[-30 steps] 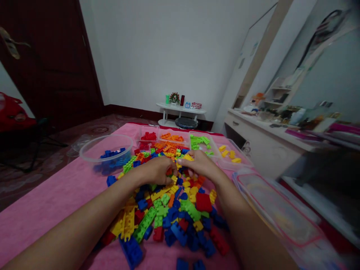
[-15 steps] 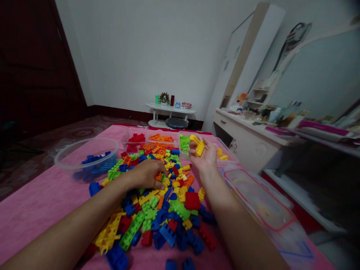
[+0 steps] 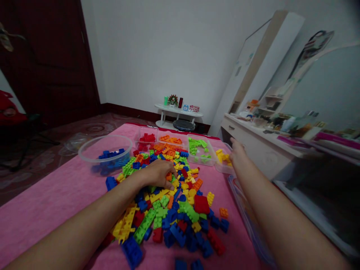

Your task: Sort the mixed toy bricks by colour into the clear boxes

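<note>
Bricks in mixed colours lie heaped beneath the left hand, its grip curled over an orange brick (clamped or merely resting, I cannot tell). The right hand, its grip blurred and unreadable, hovers with yellow bricks in a clear tub just left of it.

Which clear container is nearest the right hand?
The container of yellow blocks, rightmost in the row: the right hand is right next to it, far from the round bowl of blue blocks.

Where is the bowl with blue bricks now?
Head view: the round clear plastic bowl stands far left on the pink cloth, beside the clear tub of red bricks.
</note>
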A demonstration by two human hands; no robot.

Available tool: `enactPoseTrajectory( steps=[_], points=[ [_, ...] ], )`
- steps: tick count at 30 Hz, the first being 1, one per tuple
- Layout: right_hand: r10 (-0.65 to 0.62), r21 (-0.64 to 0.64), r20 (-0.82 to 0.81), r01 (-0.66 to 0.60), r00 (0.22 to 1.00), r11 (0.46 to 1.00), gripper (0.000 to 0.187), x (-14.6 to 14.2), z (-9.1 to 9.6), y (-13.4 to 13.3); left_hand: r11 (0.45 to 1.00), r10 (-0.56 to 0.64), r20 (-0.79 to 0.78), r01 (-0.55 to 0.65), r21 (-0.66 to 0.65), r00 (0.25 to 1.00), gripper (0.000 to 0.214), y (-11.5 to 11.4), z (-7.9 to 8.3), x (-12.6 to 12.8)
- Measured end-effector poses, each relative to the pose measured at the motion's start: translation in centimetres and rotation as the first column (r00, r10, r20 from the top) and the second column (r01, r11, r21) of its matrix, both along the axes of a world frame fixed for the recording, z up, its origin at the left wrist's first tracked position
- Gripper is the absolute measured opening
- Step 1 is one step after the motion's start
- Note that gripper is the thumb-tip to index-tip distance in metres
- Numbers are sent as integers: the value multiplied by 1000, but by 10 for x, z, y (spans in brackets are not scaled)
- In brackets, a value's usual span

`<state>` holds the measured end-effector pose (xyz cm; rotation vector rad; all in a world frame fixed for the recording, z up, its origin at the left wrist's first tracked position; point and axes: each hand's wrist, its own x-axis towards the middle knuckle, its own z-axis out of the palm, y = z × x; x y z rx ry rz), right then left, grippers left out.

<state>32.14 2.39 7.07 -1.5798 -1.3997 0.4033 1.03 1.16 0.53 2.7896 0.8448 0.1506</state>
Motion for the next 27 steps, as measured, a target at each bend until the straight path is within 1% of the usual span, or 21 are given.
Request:
enactPoseTrajectory(
  steps=[2,3,4,5,6,7,8,10,11,12,13,14,15,16,20,23,25,27],
  points=[
    [-106,-73,-142,97,984,993,34,-19,3,-19,1000,-6,1,6,7,1000,49,0,-1,0],
    [-92,-109,-164,75,982,991,32,-32,2,-34,1000,-2,0,2,10,1000,49,0,-1,-1],
    [-22,-156,-149,-1,989,988,32,-45,0,-51,1000,4,-4,-4,12,1000,48,-1,-1,-1],
    [88,-202,-91,-104,992,974,36,-58,-4,-71,1000,10,-8,-10,15,1000,48,-1,0,-1],
    [199,-240,-9,-196,980,951,42,-71,-10,-93,1000,15,-11,-14,17,1000,48,-2,0,-1],
    [290,-265,77,-261,954,928,50,-82,-18,-116,1000,16,-12,-16,18,1000,48,-2,0,-1],
    [352,-286,168,-296,921,911,61,-91,-28,-139,1000,15,-10,-15,18,1000,48,-2,0,-1],
    [405,-311,374,-298,835,902,79,-104,-51,-180,1000,13,-10,-13,16,1000,49,-2,0,-1],
    [422,-286,479,-318,769,904,86,-108,-62,-195,1000,16,-10,-15,15,1000,49,-1,0,-1],
    [443,-277,561,-346,699,896,90,-111,-72,-207,1000,18,-11,-18,12,1000,49,-1,-1,-1],
    [450,-265,624,-368,639,891,90,-112,-81,-214,1000,20,-11,-20,11,1000,50,-1,-1,-1],
    [445,-254,669,-379,595,890,87,-113,-88,-216,1000,20,-9,-20,11,1000,50,-1,-1,-1],
    [431,-247,698,-373,571,894,83,-113,-93,-215,1000,23,-6,-23,10,1000,49,-1,-1,0],
    [410,-239,715,-353,567,905,78,-113,-97,-210,1000,26,-3,-26,9,1000,49,-1,0,0],
    [260,-167,733,-203,629,965,58,-103,-105,-171,1000,30,3,-30,0,1000,44,-4,0,0],
    [170,-117,739,-124,652,985,50,-93,-107,-139,999,36,27,-35,-22,999,41,-3,2,0],
    [130,-78,733,-107,668,991,47,-92,-103,-124,993,29,63,-21,-119,998,42,1,3,-3],
    [86,20,700,-140,709,990,42,-103,-92,-117,960,10,159,35,-278,987,44,7,4,-8]
  ],
)
